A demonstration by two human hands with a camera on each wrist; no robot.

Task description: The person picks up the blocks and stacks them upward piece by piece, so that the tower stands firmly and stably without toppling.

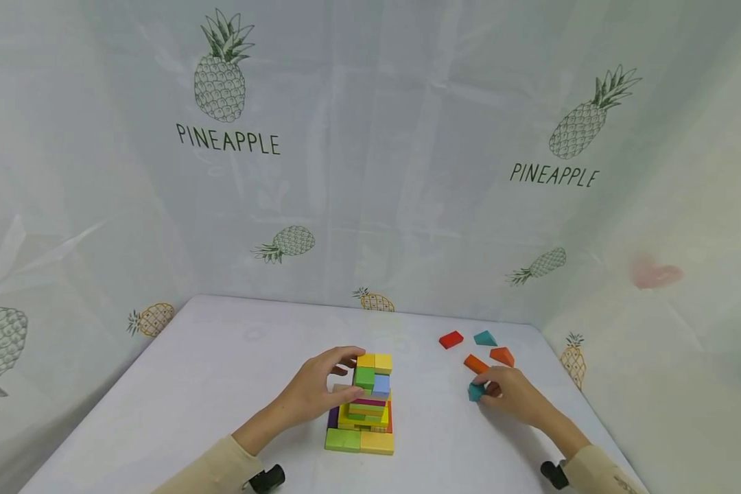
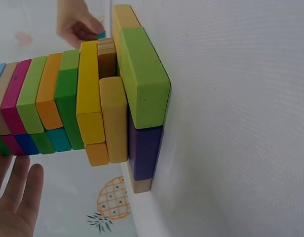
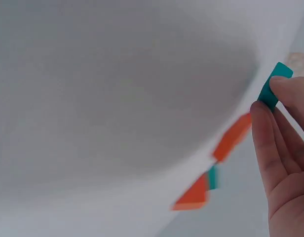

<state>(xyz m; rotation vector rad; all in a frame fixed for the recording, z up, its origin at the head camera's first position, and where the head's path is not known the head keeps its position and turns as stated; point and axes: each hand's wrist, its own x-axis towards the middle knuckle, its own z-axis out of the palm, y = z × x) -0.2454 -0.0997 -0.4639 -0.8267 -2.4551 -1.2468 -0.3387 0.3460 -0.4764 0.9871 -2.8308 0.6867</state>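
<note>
A tower of coloured blocks (image 1: 369, 413) stands upright, with green and yellow blocks at its base and two yellow blocks (image 1: 374, 362) on top. My left hand (image 1: 315, 385) is at the tower's upper left side, fingers extended and the thumb in front. In the left wrist view its fingers (image 2: 24, 190) look straight beside the stacked blocks; whether they press on them cannot be told. To the right, my right hand (image 1: 511, 394) pinches a teal block (image 1: 476, 392) between thumb and fingers. The right wrist view shows this teal block (image 3: 275, 86) at the fingertips.
Beyond the right hand lie an orange block (image 1: 475, 363), another orange piece (image 1: 502, 355), a teal triangular block (image 1: 485, 337) and a red block (image 1: 451, 339). A pineapple-print sheet (image 1: 370, 171) hangs behind and beside the white table (image 1: 253, 343).
</note>
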